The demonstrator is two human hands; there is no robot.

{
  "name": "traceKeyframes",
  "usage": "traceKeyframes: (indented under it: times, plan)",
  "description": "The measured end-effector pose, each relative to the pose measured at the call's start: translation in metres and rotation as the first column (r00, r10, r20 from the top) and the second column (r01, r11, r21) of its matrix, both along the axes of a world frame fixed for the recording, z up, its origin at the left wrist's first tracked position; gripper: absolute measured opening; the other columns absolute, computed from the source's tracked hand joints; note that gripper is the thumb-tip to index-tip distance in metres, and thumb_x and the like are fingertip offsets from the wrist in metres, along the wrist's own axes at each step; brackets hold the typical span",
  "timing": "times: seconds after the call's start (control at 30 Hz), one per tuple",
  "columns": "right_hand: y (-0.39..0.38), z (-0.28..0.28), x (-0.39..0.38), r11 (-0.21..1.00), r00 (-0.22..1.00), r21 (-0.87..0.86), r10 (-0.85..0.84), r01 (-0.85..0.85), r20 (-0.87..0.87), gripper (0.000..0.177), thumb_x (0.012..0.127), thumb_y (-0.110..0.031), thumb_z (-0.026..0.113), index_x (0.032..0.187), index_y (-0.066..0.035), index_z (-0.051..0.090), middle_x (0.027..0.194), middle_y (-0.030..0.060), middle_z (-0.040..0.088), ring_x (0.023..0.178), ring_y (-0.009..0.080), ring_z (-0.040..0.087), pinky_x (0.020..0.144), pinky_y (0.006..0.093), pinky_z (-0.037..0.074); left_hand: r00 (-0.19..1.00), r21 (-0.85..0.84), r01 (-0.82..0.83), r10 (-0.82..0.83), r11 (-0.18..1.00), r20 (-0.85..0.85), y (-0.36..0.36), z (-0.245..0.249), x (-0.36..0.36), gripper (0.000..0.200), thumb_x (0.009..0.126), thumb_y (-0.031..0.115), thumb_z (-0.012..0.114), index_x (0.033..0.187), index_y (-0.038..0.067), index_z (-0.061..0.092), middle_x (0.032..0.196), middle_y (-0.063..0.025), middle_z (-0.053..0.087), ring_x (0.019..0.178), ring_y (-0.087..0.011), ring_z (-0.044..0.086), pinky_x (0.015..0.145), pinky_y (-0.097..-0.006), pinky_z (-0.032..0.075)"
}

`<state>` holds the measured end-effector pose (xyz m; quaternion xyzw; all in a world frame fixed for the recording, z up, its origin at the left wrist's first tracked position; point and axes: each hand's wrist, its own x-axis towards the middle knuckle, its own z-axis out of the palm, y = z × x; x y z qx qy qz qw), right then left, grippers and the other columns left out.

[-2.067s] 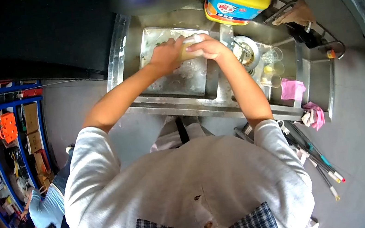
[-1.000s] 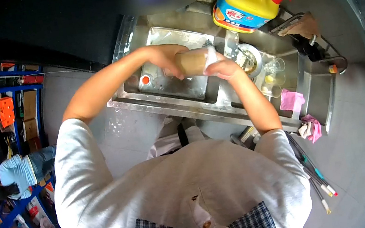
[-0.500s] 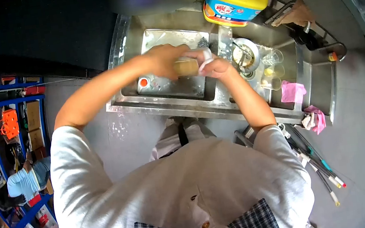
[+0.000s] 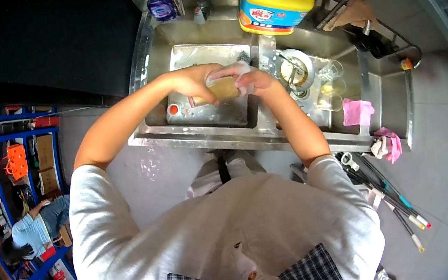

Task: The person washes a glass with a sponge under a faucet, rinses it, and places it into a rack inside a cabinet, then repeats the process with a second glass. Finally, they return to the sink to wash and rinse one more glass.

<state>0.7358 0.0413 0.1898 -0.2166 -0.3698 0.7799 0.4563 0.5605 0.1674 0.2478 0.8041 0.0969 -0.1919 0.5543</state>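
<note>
Left hand (image 4: 190,81) is gripping a tan container (image 4: 224,89); right hand (image 4: 263,81) is holding a white wad (image 4: 244,78), maybe cloth, against its end, above the metal tray (image 4: 223,116). Risk: wet fingers losing grip, container dropping onto tray.

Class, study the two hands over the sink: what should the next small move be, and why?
Probably a slight turn of the tan item against the white material. The left hand grips one end, while the right hand holds the white material at the other; turning might bring another part of its surface to it, above the metal basin.
</note>
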Motion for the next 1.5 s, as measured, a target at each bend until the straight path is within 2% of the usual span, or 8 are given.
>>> traceKeyframes:
  times: [0.33, 0.53, 0.8, 0.87, 1.13, 1.27, 1.4, 1.5]
  plan:
    - [-0.035, 0.027, 0.033, 0.942, 0.845, 0.039, -0.317, 0.334, 0.431, 0.040, 0.077, -0.001, 0.069, 0.116, -0.001, 0.057, 0.105, 0.0047, 0.062, 0.095, 0.0139, 0.060, 0.082, 0.0284, 0.051, 0.923, 0.413, -0.330, 0.198, 0.849, 0.330, -0.038, 0.037, -0.023, 0.086, 0.058, 0.013, 0.077, 0.136, 0.013, 0.041, 0.113, -0.0139, 0.062, 0.100, -0.0289, 0.062, 0.088, -0.0358, 0.048]
    - [-0.030, 0.048, 0.000, 0.576, 0.321, 0.494, -0.799, 0.651, 0.508, 0.021, 0.081, -0.007, 0.066, 0.100, -0.001, 0.062, 0.088, 0.0038, 0.065, 0.079, 0.0103, 0.059, 0.071, 0.0228, 0.047, 0.786, -0.003, -0.591, 0.577, 0.807, 0.223, -0.051, 0.006, -0.036, 0.089, 0.061, 0.010, 0.079, 0.139, 0.003, 0.036, 0.119, -0.0113, 0.056, 0.110, -0.0193, 0.052, 0.093, -0.0293, 0.042]
    - [0.011, 0.054, -0.017, 0.636, 0.540, 0.406, -0.772, 0.656, 0.335, 0.017, 0.093, -0.017, 0.048, 0.086, -0.003, 0.054, 0.092, 0.0057, 0.055, 0.087, 0.0163, 0.052, 0.084, 0.0278, 0.040, 0.708, -0.258, -0.601, 0.654, 0.756, 0.267, -0.029, -0.001, -0.037, 0.083, 0.062, 0.012, 0.081, 0.134, 0.002, 0.041, 0.119, -0.0094, 0.056, 0.112, -0.0186, 0.051, 0.097, -0.0313, 0.039]
    - [0.028, 0.068, -0.039, 0.470, 0.254, 0.553, -0.870, 0.688, 0.423, 0.017, 0.092, -0.020, 0.052, 0.089, -0.003, 0.053, 0.087, 0.0066, 0.055, 0.084, 0.0170, 0.052, 0.079, 0.0306, 0.043, 0.737, -0.413, -0.510, 0.631, 0.754, 0.243, -0.021, -0.004, -0.037, 0.080, 0.064, 0.011, 0.080, 0.134, 0.003, 0.042, 0.119, -0.0079, 0.056, 0.112, -0.0171, 0.051, 0.097, -0.0310, 0.039]
    - [0.076, 0.046, -0.059, 0.357, -0.230, 0.653, -0.735, 0.668, 0.638, 0.036, 0.085, -0.034, 0.062, 0.077, 0.001, 0.066, 0.073, 0.0230, 0.063, 0.070, 0.0402, 0.062, 0.061, 0.0436, 0.048, 0.771, 0.587, -0.625, 0.528, 0.515, 0.357, -0.030, -0.004, -0.027, 0.094, 0.067, 0.026, 0.079, 0.141, 0.003, 0.026, 0.131, -0.0268, 0.045, 0.105, -0.0365, 0.058, 0.086, -0.0384, 0.050]
    - [0.078, 0.018, -0.049, 0.367, 0.019, 0.410, -0.764, 0.835, 0.644, 0.038, 0.083, -0.032, 0.068, 0.074, 0.004, 0.065, 0.066, 0.0153, 0.065, 0.058, 0.0227, 0.060, 0.057, 0.0352, 0.046, 0.749, -0.143, -0.508, 0.518, 0.849, 0.413, -0.004, -0.042, -0.043, 0.088, 0.072, 0.027, 0.076, 0.140, 0.004, 0.027, 0.126, -0.0241, 0.051, 0.096, -0.0351, 0.061, 0.082, -0.0419, 0.050]
    - [0.069, 0.004, -0.053, 0.333, 0.123, 0.328, -0.842, 0.884, 0.525, 0.037, 0.084, -0.031, 0.067, 0.072, 0.003, 0.064, 0.062, 0.0105, 0.064, 0.054, 0.0151, 0.056, 0.053, 0.0326, 0.044, 0.878, -0.914, -0.372, 0.382, 0.162, -0.289, -0.006, -0.090, -0.044, 0.082, 0.071, 0.030, 0.076, 0.136, 0.007, 0.032, 0.115, -0.0207, 0.058, 0.089, -0.0341, 0.063, 0.078, -0.0428, 0.051]
    - [0.067, 0.007, -0.059, 0.361, -0.124, 0.448, -0.650, 0.818, 0.750, 0.041, 0.083, -0.036, 0.067, 0.072, 0.004, 0.064, 0.064, 0.0135, 0.065, 0.055, 0.0194, 0.060, 0.055, 0.0351, 0.045, 0.794, -0.375, -0.509, 0.591, 0.775, 0.142, -0.010, -0.093, -0.025, 0.078, 0.070, 0.031, 0.076, 0.133, 0.008, 0.035, 0.107, -0.0181, 0.063, 0.083, -0.0334, 0.064, 0.075, -0.0434, 0.051]
